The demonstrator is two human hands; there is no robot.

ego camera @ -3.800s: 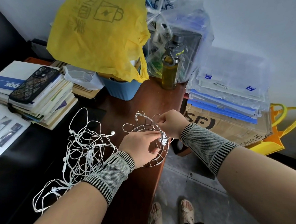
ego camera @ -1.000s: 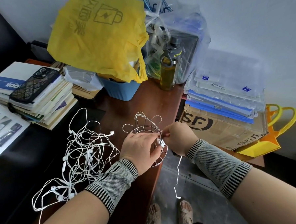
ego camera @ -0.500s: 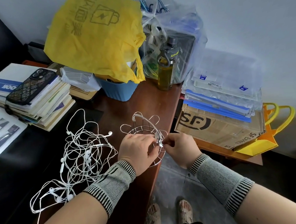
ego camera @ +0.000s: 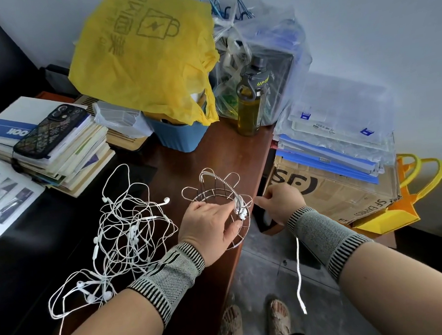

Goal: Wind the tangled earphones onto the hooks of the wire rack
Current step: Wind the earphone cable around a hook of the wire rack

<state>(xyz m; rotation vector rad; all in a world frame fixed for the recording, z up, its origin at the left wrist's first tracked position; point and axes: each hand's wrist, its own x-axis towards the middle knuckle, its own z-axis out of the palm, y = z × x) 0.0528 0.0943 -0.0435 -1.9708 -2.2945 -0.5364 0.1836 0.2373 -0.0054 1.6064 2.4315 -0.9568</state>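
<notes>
1 wire rack (ego camera: 217, 193); 1 tangle of earphones (ego camera: 121, 231), no. of sets unclear; 2 hands, left (ego camera: 210, 225) & right (ego camera: 280, 202); 1 phone (ego camera: 50, 131); 1 book stack (ego camera: 68, 160); 1 bottle (ego camera: 250, 109); 1 yellow bag (ego camera: 142, 58); 1 cardboard box (ego camera: 326, 195).

Grey knit wrist braces (ego camera: 169, 275) with black-striped edges, bare forearms, beige sandals (ego camera: 232, 325).

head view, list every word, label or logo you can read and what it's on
"SF" logo and "SF EXPRESS": cardboard box, upside down.
"UP-T", cut off: bottle band.
"OOK", upside down, rest hidden: top book in the stack.
Lightning-bag logo and large characters: yellow bag, characters not legible.
Labels on plastic folders: too small.
</notes>
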